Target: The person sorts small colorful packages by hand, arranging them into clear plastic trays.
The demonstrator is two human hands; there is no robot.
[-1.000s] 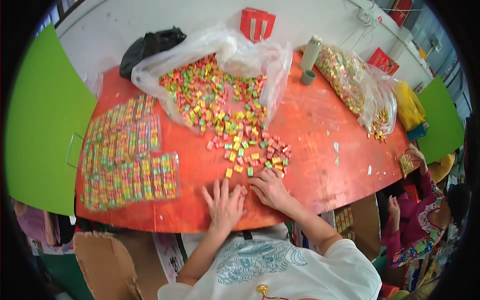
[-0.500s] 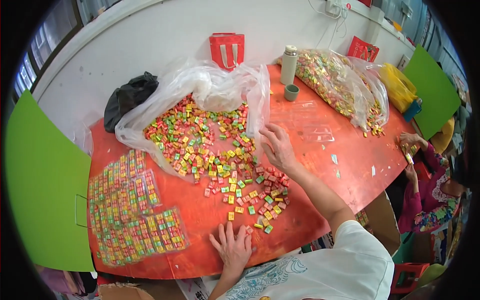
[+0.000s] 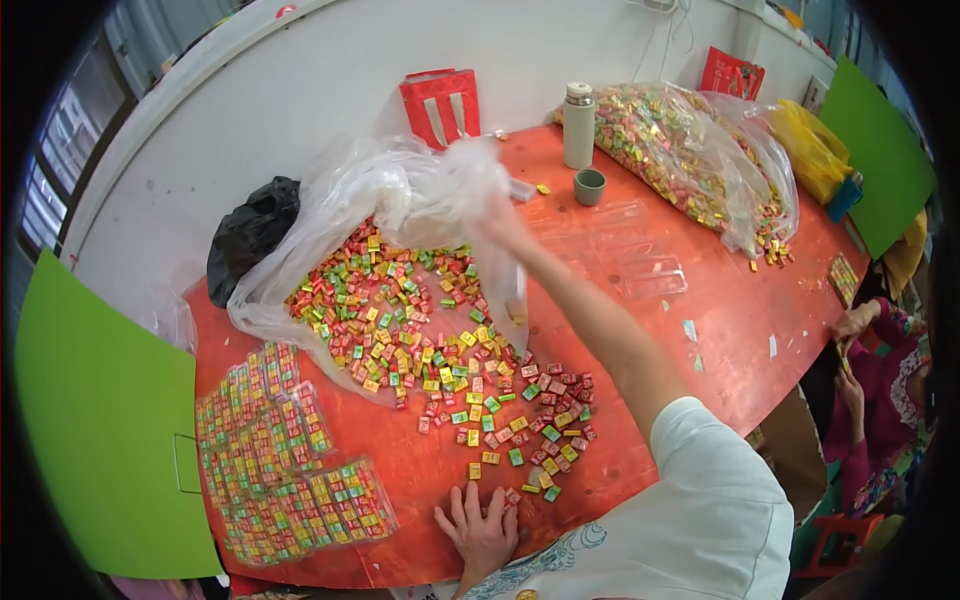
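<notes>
My left hand (image 3: 480, 526) lies on the red tabletop with its fingers spread, by the near edge. One small wrapped candy sits against its index finger and thumb side. My right hand (image 3: 492, 212) reaches far across to the upper right rim of a clear plastic bag (image 3: 345, 190). Motion smears its fingers and the plastic around them, so its grip cannot be made out. Small red, yellow and green wrapped candies (image 3: 400, 320) fill the bag's open mouth and spill toward me. Several loose candies (image 3: 550, 410) lie between my two hands.
Filled clear trays of candies (image 3: 290, 460) stand at the left. Empty clear trays (image 3: 640, 255), a cup (image 3: 589, 187) and a bottle (image 3: 578, 125) are at the right. Behind are a black bag (image 3: 250, 240) and another candy bag (image 3: 680, 150). A person (image 3: 885, 390) works at the far right.
My right hand has moved away from me and left, up along the bag's rim, and the plastic there has shifted. My left hand stays spread on the table. The whole view has shifted slightly.
</notes>
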